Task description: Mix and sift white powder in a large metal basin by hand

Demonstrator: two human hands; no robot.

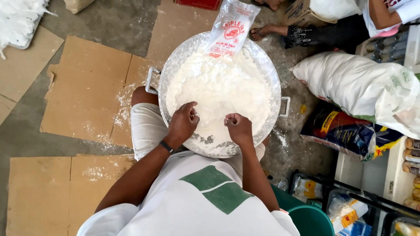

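A large round metal basin [273, 78] with two handles sits on the floor, heaped with white flour [218, 87]. My left hand [183, 123] rests on the flour near the basin's near rim, fingers curled and pinching into it. My right hand [238, 127] is beside it, closed in a loose fist on the flour. A clear plastic bag [232, 28] with red print stands upright at the basin's far edge.
Flattened cardboard [83, 91] dusted with flour covers the concrete floor at left. A big white sack [363, 87] and a dark printed bag [345, 131] lie at right. Another person's foot [264, 30] is at the top. A green bucket [306, 216] and packaged goods sit at lower right.
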